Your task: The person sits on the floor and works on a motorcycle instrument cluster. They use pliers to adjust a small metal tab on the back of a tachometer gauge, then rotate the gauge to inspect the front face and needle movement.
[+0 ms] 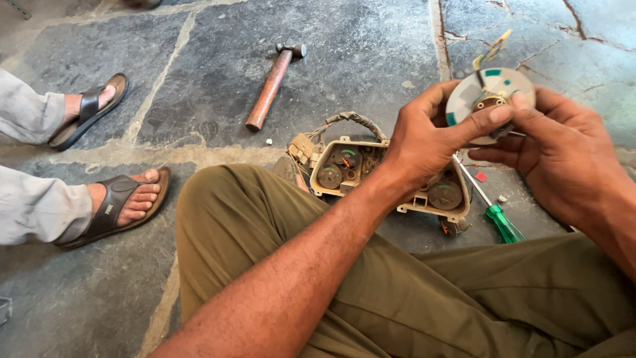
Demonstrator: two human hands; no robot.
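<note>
Hands meet over a round white gauge dial (pixel 490 99) held above the stone floor (pixel 199 59): the left hand (pixel 427 142) grips its near edge with the thumb pressed on the face, and the right hand (pixel 563 156) cradles it from the other side. Just below lies a beige instrument cluster housing (pixel 351 166), with a green-handled screwdriver (pixel 493 209) beside it and a wooden-handled hammer (pixel 271 83) farther off. Another person's sandalled feet (pixel 122 199) rest at the left.

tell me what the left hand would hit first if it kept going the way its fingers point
Probably the round gauge dial it already grips; its fingers point up-right onto it, with the right hand just beyond.
</note>
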